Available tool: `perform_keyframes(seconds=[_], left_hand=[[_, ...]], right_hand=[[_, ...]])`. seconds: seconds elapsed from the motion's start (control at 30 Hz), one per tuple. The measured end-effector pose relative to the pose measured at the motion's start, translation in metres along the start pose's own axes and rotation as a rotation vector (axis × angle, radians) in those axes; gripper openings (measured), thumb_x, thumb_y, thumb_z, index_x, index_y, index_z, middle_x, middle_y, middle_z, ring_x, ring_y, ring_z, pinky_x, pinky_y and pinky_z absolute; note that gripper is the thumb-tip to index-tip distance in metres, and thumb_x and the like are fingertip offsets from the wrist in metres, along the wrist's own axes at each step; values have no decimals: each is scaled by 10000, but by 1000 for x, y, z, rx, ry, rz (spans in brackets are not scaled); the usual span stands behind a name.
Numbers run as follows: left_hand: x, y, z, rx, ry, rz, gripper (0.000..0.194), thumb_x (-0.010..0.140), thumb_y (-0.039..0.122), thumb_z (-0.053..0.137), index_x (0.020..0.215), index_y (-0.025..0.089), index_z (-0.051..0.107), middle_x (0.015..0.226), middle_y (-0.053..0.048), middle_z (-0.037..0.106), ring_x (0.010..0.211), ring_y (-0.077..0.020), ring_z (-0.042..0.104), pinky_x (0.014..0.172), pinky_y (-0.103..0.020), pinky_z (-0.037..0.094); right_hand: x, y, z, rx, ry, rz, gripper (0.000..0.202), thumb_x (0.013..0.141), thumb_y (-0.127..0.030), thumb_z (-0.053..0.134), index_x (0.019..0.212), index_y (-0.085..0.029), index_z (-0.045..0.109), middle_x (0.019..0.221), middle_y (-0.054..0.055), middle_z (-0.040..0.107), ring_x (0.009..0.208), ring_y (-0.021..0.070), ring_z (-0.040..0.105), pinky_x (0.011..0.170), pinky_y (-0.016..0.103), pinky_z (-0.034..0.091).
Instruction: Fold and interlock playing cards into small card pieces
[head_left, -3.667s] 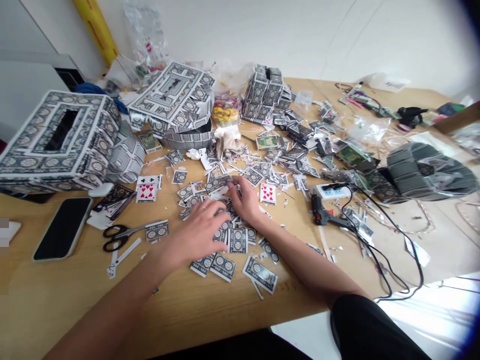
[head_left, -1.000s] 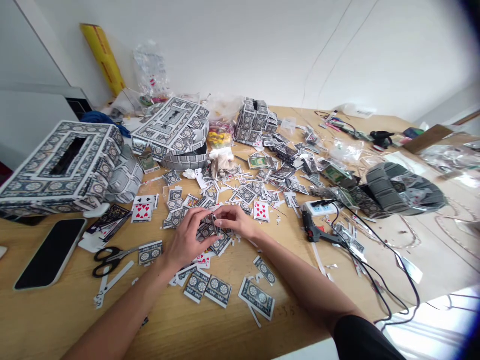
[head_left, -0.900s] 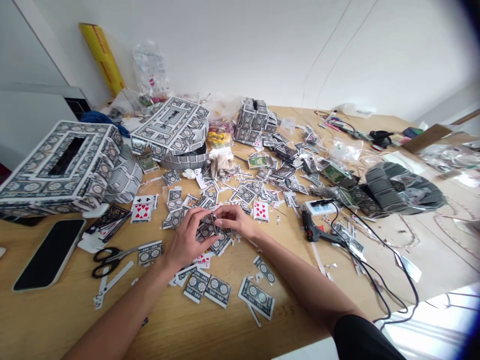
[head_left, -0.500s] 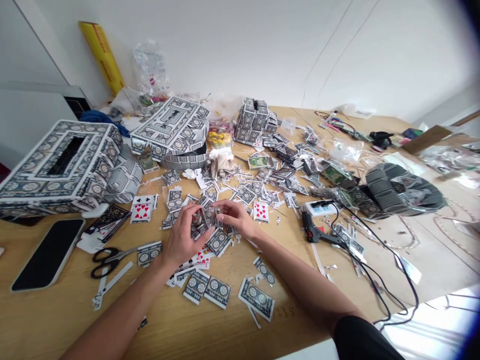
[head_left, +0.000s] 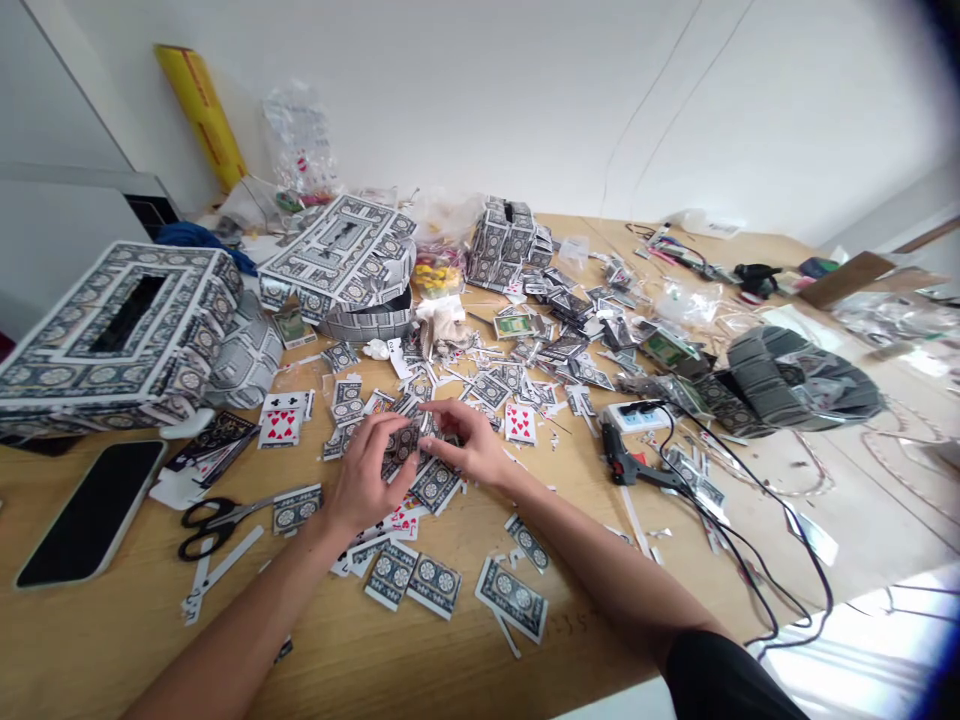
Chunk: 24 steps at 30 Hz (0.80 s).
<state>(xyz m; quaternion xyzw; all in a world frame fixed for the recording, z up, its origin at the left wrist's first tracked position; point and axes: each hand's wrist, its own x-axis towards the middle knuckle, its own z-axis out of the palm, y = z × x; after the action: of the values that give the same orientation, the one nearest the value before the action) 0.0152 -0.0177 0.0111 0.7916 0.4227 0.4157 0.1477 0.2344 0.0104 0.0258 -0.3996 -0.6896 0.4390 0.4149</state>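
A patterned playing card, which looks folded, is held up between my two hands over a heap of cards. My left hand grips its left side, thumb and fingers curved round it. From the other side my right hand pinches its right edge between thumb and fingers. Beneath them lie more patterned cards, some face up. Several loose cards rest nearer to me. Right of my right hand is a face-up heart card. Fingers partly hide the held card.
Scissors and a phone lie at left. Boxes covered in cards stand behind. A glue gun with black cables and a power strip sit at right. Card scraps and a round card-built piece spread across the table.
The held card has turned, showing more of its patterned face. My fingers have shifted slightly around it; the arms stay nearly in place.
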Motion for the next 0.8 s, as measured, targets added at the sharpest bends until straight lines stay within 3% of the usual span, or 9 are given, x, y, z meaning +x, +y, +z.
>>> perform_keyframes(seconds=[0.1, 0.2, 0.37, 0.53, 0.67, 0.8], left_hand=[[0, -1, 1, 23, -2, -5, 268, 1002, 252, 593, 1268, 221, 583, 1265, -112, 637, 1238, -274, 630, 1106, -464, 532], [0, -3, 4, 84, -6, -16, 168, 1011, 255, 584, 1172, 219, 617, 1217, -107, 647, 1212, -279, 640, 1086, -470, 531], [-1, -7, 11, 156, -50, -27, 247, 1002, 303, 631, 1232, 214, 624, 1273, -121, 652, 1232, -303, 632, 1084, -497, 525], [-1, -9, 13, 184, -143, 2, 421, 988, 336, 685, 1391, 240, 609, 1382, -117, 646, 1317, -319, 598, 1136, -531, 486], [1, -8, 12, 216, -205, 19, 481, 999, 350, 683, 1473, 318, 603, 1437, -95, 639, 1374, -325, 569, 1156, -556, 472], [1, -8, 12, 212, -226, 15, 366, 1003, 350, 683, 1362, 282, 680, 1464, -95, 640, 1415, -330, 541, 1175, -579, 459]], right_hand=[[-2, -3, 1, -233, 31, -104, 489, 935, -492, 760, 1354, -244, 711, 978, 48, 641, 866, 212, 601, 797, 369, 529], [-3, -2, 2, -299, 47, -143, 495, 985, -445, 707, 1435, -243, 661, 1156, 102, 669, 1028, 255, 651, 924, 417, 553], [-4, 7, 6, -340, 97, -141, 486, 1012, -360, 658, 1480, -239, 600, 1298, 140, 671, 1164, 291, 660, 1027, 453, 550], [-5, 16, 9, -274, 153, -127, 398, 1104, -308, 444, 1477, -239, 563, 1180, 116, 757, 1014, 256, 724, 959, 434, 577], [-7, 20, 12, -215, 226, -13, 373, 1096, -347, 486, 1456, -254, 501, 1130, 83, 799, 836, 219, 748, 835, 381, 597], [-7, 20, 14, -196, 290, 13, 214, 1084, -351, 514, 1261, -240, 559, 1000, 64, 799, 768, 207, 735, 775, 346, 584]])
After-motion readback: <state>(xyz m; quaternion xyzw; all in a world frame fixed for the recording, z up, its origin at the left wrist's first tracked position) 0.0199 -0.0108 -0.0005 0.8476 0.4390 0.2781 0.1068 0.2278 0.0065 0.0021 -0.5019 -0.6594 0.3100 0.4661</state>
